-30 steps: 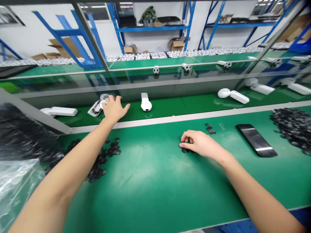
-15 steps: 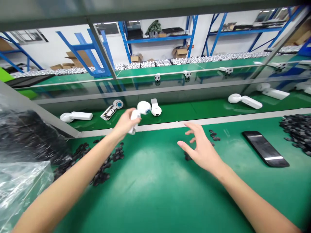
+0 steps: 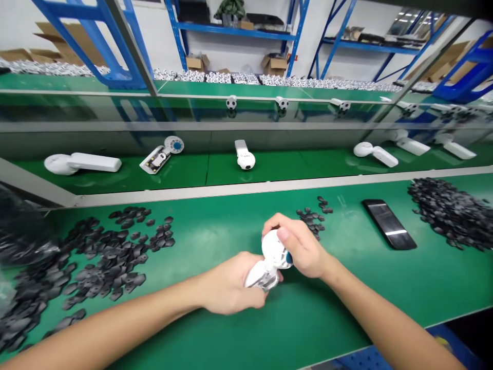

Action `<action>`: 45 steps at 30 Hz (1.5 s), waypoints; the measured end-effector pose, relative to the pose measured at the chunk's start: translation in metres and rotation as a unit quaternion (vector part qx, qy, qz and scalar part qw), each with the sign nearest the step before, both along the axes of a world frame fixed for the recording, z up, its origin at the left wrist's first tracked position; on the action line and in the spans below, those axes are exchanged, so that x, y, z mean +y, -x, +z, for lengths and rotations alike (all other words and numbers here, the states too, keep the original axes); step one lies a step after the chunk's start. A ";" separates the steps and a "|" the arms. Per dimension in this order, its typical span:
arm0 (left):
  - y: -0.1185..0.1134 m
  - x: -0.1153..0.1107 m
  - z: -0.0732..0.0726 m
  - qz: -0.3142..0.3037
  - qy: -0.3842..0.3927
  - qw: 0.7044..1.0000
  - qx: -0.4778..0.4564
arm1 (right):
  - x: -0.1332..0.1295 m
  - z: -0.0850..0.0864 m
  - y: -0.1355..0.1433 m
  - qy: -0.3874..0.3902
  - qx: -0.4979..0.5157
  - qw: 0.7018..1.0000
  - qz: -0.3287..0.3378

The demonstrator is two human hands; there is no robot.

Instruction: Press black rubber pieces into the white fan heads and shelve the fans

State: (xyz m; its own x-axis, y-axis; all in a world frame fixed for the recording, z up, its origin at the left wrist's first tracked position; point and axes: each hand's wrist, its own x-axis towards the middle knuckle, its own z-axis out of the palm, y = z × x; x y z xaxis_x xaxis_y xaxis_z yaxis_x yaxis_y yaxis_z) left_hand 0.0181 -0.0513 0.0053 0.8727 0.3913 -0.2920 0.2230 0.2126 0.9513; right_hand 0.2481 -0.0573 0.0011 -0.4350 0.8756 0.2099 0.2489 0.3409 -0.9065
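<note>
Over the near part of the green bench, both hands hold one white device with a round head and a handle (image 3: 274,250). My left hand (image 3: 234,285) is closed around its handle, where the casing looks open on one side. My right hand (image 3: 302,245) grips the round head, thumb on top and fingers curled behind it. A bit of blue shows at the head's edge. Several small black pieces (image 3: 310,218) lie just beyond my right hand. A larger spread of black pieces (image 3: 111,257) lies to the left of my left hand.
Behind the metal rail (image 3: 215,185), a green belt carries several white devices, one open with its inside showing (image 3: 157,159) and one with a football pattern (image 3: 245,160). On the right are a black phone (image 3: 390,224) and a black heap (image 3: 452,210). A dark plastic bag (image 3: 23,226) sits at left.
My left hand has brought the white device from near the belt toward me. My right hand has gone from open and apart to gripping the device's head. The view has tilted down.
</note>
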 end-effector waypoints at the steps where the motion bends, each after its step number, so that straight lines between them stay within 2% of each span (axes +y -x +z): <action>1: 0.005 0.005 0.000 -0.019 0.004 1.000 0.004 | 0.001 0.002 -0.001 0.017 -0.018 0.999 0.029; 3: 0.012 0.013 0.001 -0.028 -0.011 1.000 0.010 | 0.002 0.008 -0.005 0.015 -0.040 0.997 0.059; 4: 0.014 0.016 0.002 -0.012 -0.016 1.000 0.003 | 0.003 0.011 -0.009 0.008 -0.048 0.997 0.059; 7: 0.017 0.023 0.002 0.071 0.002 0.996 -0.046 | 0.012 0.015 -0.026 -0.008 -0.118 0.993 -0.017; 10: 0.015 0.023 -0.002 0.157 0.006 0.986 -0.060 | 0.025 0.011 -0.047 -0.017 -0.253 0.965 -0.073; 13: 0.012 0.021 -0.005 0.225 0.014 0.972 -0.063 | 0.035 0.003 -0.064 -0.008 -0.314 0.949 -0.023; 17: 0.007 0.022 -0.005 0.294 0.060 0.951 -0.078 | 0.039 -0.006 -0.074 0.010 -0.303 0.952 0.044; 20: 0.006 0.026 -0.010 0.339 0.066 0.936 -0.066 | 0.040 -0.011 -0.075 0.030 -0.294 0.952 0.073; 23: 0.007 0.030 -0.018 0.351 0.090 0.929 -0.068 | 0.041 -0.014 -0.075 0.051 -0.282 0.955 0.072; 26: 0.006 0.032 -0.021 0.364 0.114 0.921 -0.084 | 0.044 -0.015 -0.071 0.033 -0.259 0.964 0.053; 30: 0.003 0.031 -0.017 0.366 0.107 0.922 -0.069 | 0.043 -0.013 -0.053 0.019 -0.206 0.978 -0.028; 34: 0.003 0.030 -0.018 0.343 0.080 0.936 -0.021 | 0.029 -0.008 -0.023 0.148 -0.060 0.979 -0.127; 36: 0.002 0.030 -0.021 0.340 0.047 0.939 0.000 | 0.020 -0.004 -0.008 0.203 0.008 0.970 -0.131; 38: 0.001 0.031 -0.025 0.337 0.028 0.941 0.009 | 0.014 -0.003 0.005 0.221 0.038 0.966 -0.125; 42: -0.002 0.029 -0.026 0.327 0.000 0.945 0.018 | 0.010 -0.006 0.019 0.204 0.054 0.968 -0.139; 45: -0.004 0.026 -0.022 0.317 -0.043 0.947 0.034 | 0.008 -0.013 0.023 0.152 0.035 0.975 -0.159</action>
State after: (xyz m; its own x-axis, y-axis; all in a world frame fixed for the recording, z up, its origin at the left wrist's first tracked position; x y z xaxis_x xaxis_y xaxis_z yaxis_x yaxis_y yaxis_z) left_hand 0.0221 -0.0251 -0.0165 0.4355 0.8548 -0.2822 0.1383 0.2462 0.9593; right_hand 0.2253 -0.0488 -0.0118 -0.1251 0.9902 -0.0613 0.2325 -0.0308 -0.9721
